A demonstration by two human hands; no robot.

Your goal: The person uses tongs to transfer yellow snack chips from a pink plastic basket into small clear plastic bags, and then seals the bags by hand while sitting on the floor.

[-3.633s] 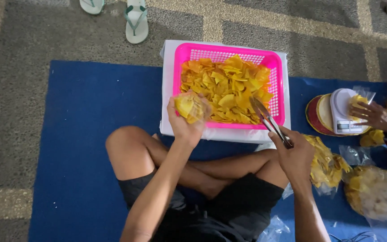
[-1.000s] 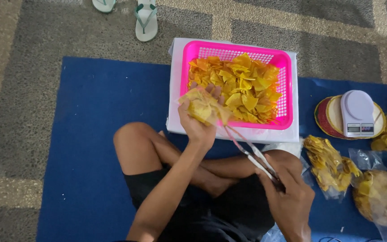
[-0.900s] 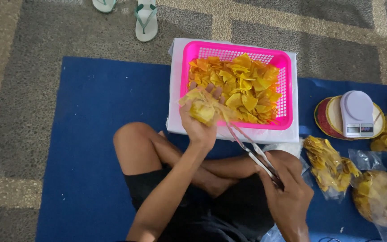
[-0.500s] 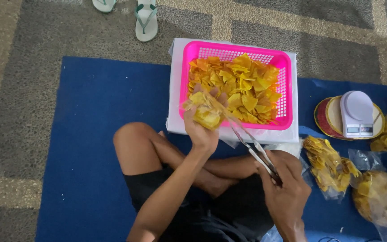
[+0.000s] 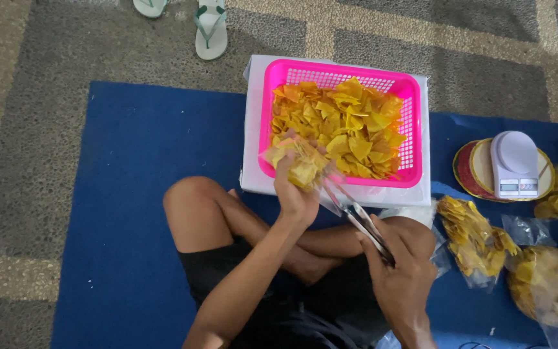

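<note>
Fingers of the left hand (image 5: 296,194) clutch a clear bag (image 5: 295,160) of yellow chips at the near rim of a pink basket (image 5: 408,152), while the right hand (image 5: 403,278) grips metal tongs (image 5: 355,216) whose tips disappear behind the bag. Blue mat (image 5: 130,194) lies open to the left. Chips (image 5: 340,126) fill the basket, set on a white box (image 5: 250,161). Right, a scale (image 5: 515,163) and more bags (image 5: 553,284) run off-frame.

A grey speckled carpet (image 5: 27,129) with beige bands covers the floor; a blue mat (image 5: 130,161) lies on it; pale green sandals (image 5: 209,29) rest beyond the mat's far edge.
</note>
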